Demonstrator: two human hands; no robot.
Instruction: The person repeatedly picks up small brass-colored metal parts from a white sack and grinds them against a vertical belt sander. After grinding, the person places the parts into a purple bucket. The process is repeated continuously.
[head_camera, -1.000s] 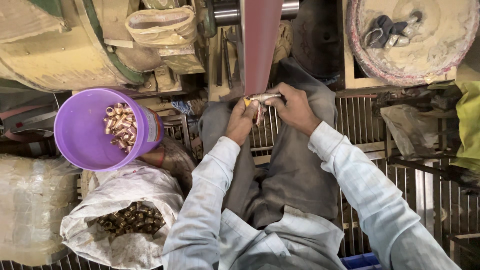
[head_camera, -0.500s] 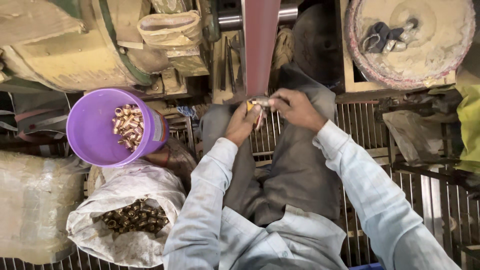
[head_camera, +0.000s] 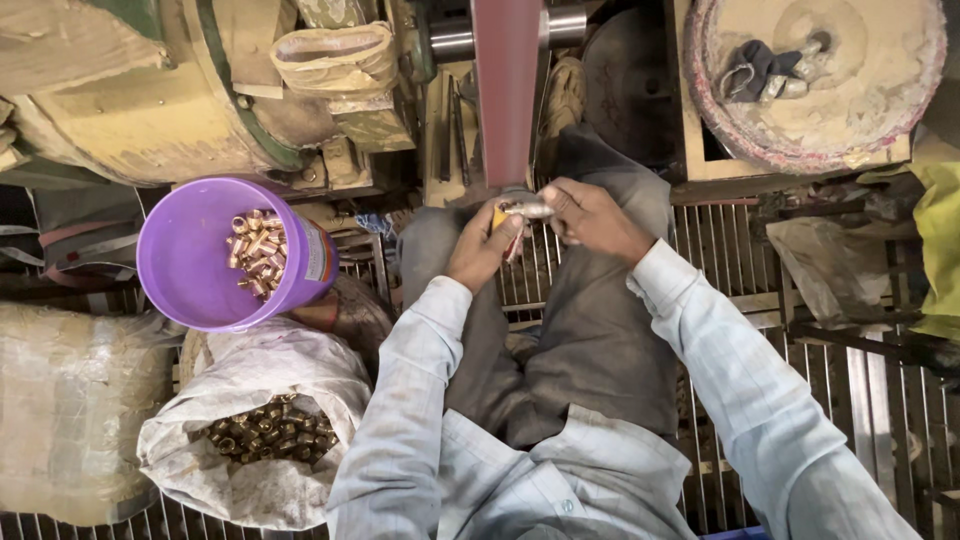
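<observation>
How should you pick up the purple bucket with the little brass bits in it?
Probably by the rim of the purple bucket, on the bare near-left side, coming from above. It tilts with its mouth open upward, and the brass pieces sit to the right inside. A sack crowds it below.

The small part (head_camera: 528, 209) pinched in both hands looks like bright, glossy metal. The belt (head_camera: 505, 90) above it is matt, reddish and rough-looking. The purple tub (head_camera: 185, 250) is smooth plastic holding shiny brass-coloured pieces (head_camera: 258, 254). The sack (head_camera: 262, 372) below is crumpled, dusty woven cloth. The floor grating (head_camera: 880, 400) is dull metal.
</observation>
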